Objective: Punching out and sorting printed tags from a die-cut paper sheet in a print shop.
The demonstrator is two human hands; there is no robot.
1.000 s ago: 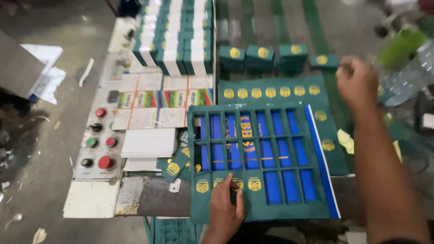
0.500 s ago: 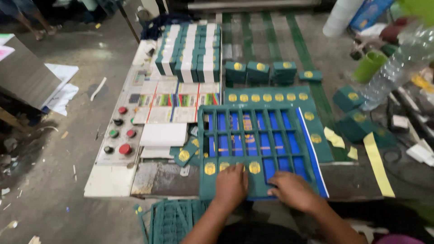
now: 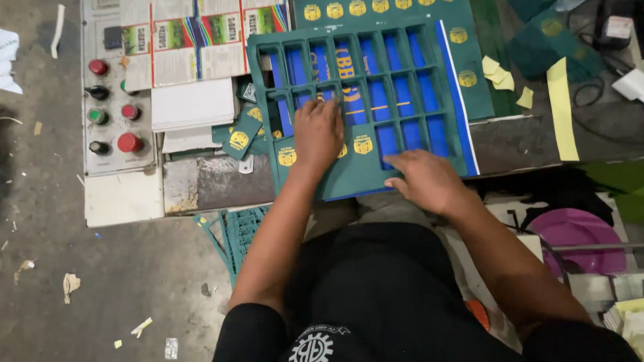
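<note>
A dark green die-cut card sheet [image 3: 315, 50] with a grid of rectangular cut-outs lies on top of a blue sheet [image 3: 463, 114] at the near edge of a metal table [image 3: 215, 181]. My left hand [image 3: 318, 134] presses flat on the grid's near left part, fingers spread over the cut-outs. My right hand [image 3: 422, 179] rests palm down on the sheet's near right edge, where it overhangs the table. Gold round emblems are printed along the sheet's near strip. Neither hand holds anything.
A control panel [image 3: 111, 100] with red, green and black buttons sits at the table's left. Printed cards and white sheets [image 3: 191, 104] lie beside it. Green waste grid scraps [image 3: 235, 231] hang below the table. Yellow paper strips [image 3: 560, 114] lie at right, and a pink basin [image 3: 577, 234] stands on the floor.
The view has tilted down and closer. My right hand came back from the far right and settled on the sheet's near edge; my left hand moved up onto the grid.
</note>
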